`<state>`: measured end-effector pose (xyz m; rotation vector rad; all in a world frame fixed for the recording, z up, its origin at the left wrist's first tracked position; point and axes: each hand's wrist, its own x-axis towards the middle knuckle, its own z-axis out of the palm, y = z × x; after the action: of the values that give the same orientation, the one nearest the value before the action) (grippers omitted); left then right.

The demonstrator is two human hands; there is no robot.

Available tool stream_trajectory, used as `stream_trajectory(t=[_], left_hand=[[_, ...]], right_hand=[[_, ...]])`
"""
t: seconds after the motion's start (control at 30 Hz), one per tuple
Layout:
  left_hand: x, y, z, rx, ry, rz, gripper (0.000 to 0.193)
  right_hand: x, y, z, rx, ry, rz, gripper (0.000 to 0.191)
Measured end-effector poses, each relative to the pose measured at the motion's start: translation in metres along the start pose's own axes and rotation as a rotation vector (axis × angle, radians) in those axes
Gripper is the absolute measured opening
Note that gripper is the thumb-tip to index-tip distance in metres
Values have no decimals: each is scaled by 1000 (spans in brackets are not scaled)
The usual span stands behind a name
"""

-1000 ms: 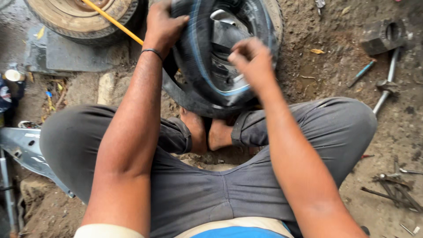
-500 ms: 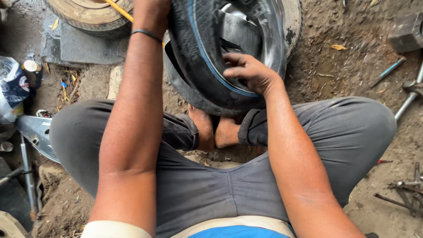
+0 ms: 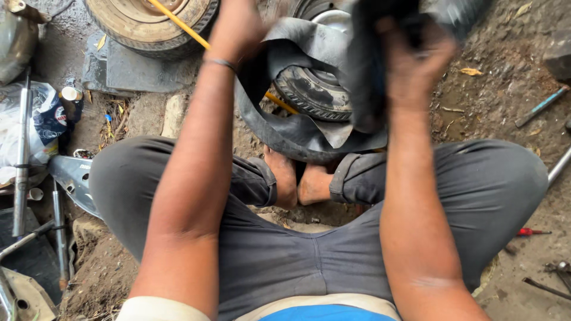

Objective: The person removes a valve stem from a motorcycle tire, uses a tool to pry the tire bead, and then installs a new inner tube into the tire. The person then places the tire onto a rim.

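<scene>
1. Squatting on the dirt floor [image 3: 499, 119], the person keeps both bare feet [image 3: 297, 181] tucked between grey-trousered knees at six o'clock of the work.
2. Just past the feet, the black inner tube [image 3: 297, 134] sags in a loop around a small wheel [image 3: 315, 89] lying flat.
3. At one o'clock the right hand [image 3: 416, 65] has its grip pressed together on a fold of black rubber; motion blur hides the fingers.
4. At eleven o'clock the left hand [image 3: 238, 27] touches the tube's upper edge; whether its grip is closed, I cannot tell.
5. Farther off at ten o'clock lies a tan tyre [image 3: 148, 24] crossed by a yellow rod [image 3: 178, 27].
6. Risk, as I judge it: a hard tug could snag the tube on the wheel's rim and tear it, or grit could get into the rubber.
</scene>
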<state>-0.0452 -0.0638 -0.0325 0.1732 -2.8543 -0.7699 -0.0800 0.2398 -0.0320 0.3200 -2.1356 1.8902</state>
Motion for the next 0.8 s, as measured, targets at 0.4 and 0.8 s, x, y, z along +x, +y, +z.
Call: stream_trajectory(t=[0.4,0.8], left_hand=[[-50,-7,42,61,-294,-184,69],[-64,25,9,11,-308,-166,95]], right_hand=[[-47,17,67,-213,-6,319,64],[-108,4,109,-493,-643,289,42]])
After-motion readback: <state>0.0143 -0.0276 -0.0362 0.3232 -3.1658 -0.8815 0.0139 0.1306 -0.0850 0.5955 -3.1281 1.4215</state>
